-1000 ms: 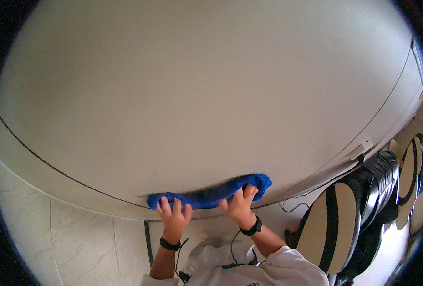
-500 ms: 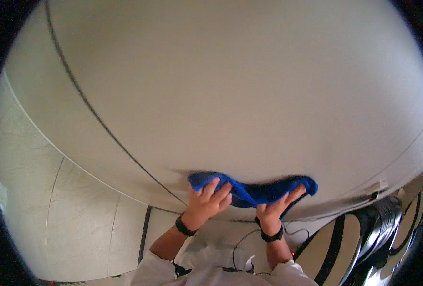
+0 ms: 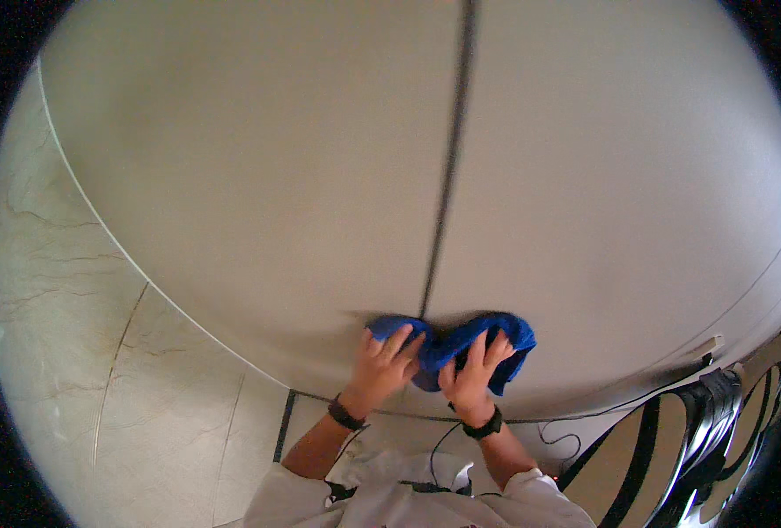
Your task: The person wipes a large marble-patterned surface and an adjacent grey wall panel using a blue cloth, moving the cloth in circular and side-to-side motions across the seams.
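Left hand [image 3: 381,365] lies flat, fingers spread, pressing the left end of a bunched blue cloth [image 3: 447,343] against the pale wall [image 3: 258,176]. I read this as mid-wipe, cloth sitting at the foot of a dark seam [image 3: 447,176]. Right hand [image 3: 476,377] is likewise spread over the cloth's right half, pinning it. Next stroke, I judge, needs both palms kept firm so the bundle slides rather than rolls.
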A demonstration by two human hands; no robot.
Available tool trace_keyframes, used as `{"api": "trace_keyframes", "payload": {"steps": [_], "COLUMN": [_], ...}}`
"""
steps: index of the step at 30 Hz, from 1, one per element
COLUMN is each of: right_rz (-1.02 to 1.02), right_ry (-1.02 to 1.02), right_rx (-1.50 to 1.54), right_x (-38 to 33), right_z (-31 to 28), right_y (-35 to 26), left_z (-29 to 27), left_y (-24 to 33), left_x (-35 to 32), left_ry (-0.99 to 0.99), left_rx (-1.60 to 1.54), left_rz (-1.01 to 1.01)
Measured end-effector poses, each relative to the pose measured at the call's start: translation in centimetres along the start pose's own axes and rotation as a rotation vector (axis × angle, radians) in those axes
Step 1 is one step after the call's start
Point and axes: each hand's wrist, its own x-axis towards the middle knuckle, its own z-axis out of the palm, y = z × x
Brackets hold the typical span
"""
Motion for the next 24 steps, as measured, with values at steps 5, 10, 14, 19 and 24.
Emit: {"api": "trace_keyframes", "payload": {"steps": [5,10,14,19,24], "right_rz": [-0.055,-0.079,-0.270,-0.082,-0.019], "right_ry": [0.170,-0.201,-0.123,0.116,0.085], "right_rx": [-0.083,-0.095,-0.050,-0.142,-0.232], "right_x": [-0.2,-2.7,2.4,4.6,-1.3], "right_z": [4.2,9.7,9.6,8.5,12.9], "right_y": [-4.7,-11.2,-16.1,-17.5,-14.8], "left_z": [-2.8,-4.7,-7.7,-10.9,-7.7], "left_y": [-7.9,-14.1,-16.2,-19.7,-20.6], "left_x": [-3.5,-8.2,-5.7,-2.8,-8.4], "left_ry": [0.072,-0.042,-0.083,0.147,0.072], "left_rx": [-0.049,0.037,-0.106,-0.058,-0.014], "left_rz": [-0.112,-0.170,-0.167,-0.284,-0.264]}}
